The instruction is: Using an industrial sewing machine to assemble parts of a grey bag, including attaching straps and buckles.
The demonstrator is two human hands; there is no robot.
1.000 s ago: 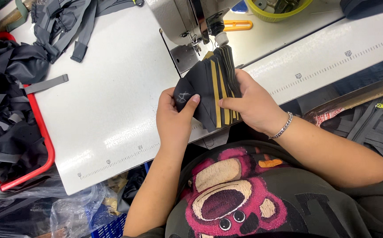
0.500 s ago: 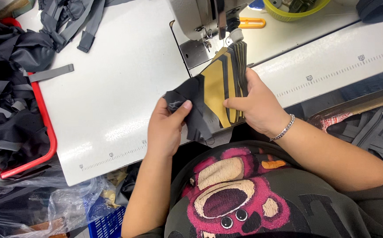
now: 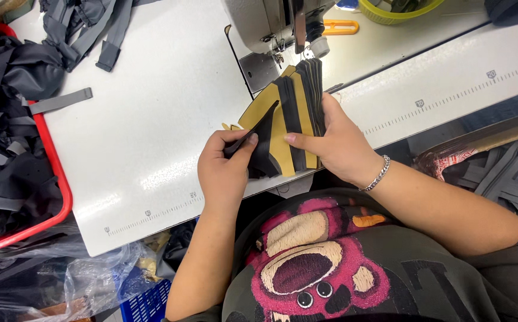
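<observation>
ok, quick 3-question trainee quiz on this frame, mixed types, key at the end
1. True or false: the right hand holds a fanned stack of yellow and black pieces.
2. What does the left hand pinch? A) a scissor B) one black piece C) a grey strap
3. Fill in: the sewing machine stands on the ___ table.

Key:
1. True.
2. B, the black piece, at the stack's near edge.
3. White.

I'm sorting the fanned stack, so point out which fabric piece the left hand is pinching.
The black piece at the fan's front-left edge, peeled off by the left hand; the right hand grips the other black-and-tan pieces.
</observation>
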